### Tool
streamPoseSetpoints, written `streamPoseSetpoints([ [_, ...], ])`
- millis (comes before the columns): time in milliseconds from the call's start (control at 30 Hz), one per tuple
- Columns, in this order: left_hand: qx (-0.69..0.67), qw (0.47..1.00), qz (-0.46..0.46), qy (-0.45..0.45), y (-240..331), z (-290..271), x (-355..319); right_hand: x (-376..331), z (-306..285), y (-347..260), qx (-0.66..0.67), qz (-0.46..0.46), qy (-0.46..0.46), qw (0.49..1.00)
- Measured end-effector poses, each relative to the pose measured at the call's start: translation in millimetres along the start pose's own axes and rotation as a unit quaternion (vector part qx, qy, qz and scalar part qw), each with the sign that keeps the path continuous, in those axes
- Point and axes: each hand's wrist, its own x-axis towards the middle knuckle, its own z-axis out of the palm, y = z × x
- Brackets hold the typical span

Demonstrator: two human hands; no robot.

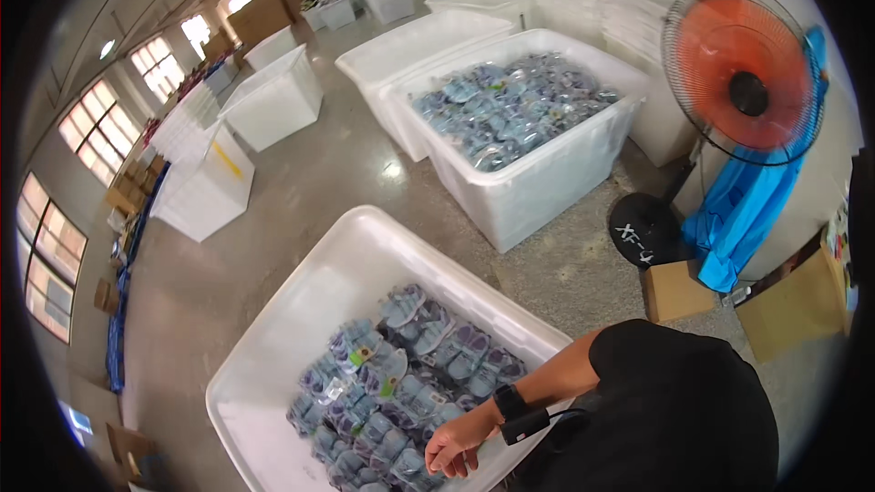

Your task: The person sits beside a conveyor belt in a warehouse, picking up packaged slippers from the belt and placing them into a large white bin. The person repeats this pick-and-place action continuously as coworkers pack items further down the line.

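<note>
My right hand (pixel 458 443) reaches in from the right, over a white plastic tub (pixel 301 282) at the bottom of the view. Its fingers are bent downward and a little apart, with nothing visible in them. Right below lie bagged pale blue and purple items (pixel 378 428), shoe-like in shape and set in rows. Small green tags show on a few of them. A black watch-like band (pixel 510 401) and a small black box (pixel 526 426) with a cable sit on my right wrist. My left hand is out of view.
Beyond stands another white tub (pixel 538 191), filled with similar bagged items (pixel 510 105). An orange-bladed floor fan (pixel 743 73) is at the right, with blue cloth (pixel 747 210) hanging by it. A cardboard box (pixel 679 292) lies near its base. More white tubs (pixel 273 100) stand farther left.
</note>
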Motion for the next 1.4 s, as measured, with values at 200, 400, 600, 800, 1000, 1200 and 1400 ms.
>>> streamPoseSetpoints([
  [200,-0.011,0.996,-0.006,0.087,-45.3,-58.3,-55.9,22.6,26.7,4.1,0.045,0.073,-0.035,0.996],
  [400,-0.027,0.979,-0.021,0.199,-65.6,-16.4,-144.3,31.0,52.6,14.4,0.057,0.159,-0.063,0.984],
  [600,-0.114,0.94,-0.063,0.316,-116.9,-2.5,-236.8,59.6,91.1,19.1,-0.008,0.243,-0.124,0.962],
  [800,-0.115,0.891,-0.036,0.438,-138.4,-16.8,-304.7,85.6,146.1,42.4,0.007,0.231,-0.124,0.965],
  [1000,-0.054,0.844,0.006,0.534,-218.4,-73.1,-355.7,98.5,180.1,55.3,-0.08,0.214,-0.054,0.972],
  [1200,0.049,0.692,-0.045,0.719,-305.3,-167.3,-402.1,137.8,227.3,57.8,-0.189,0.184,-0.058,0.963],
  [1400,0.241,0.568,-0.169,0.768,-343.3,-297.5,-403.0,126.6,254.6,46.7,-0.25,0.21,-0.032,0.945],
])
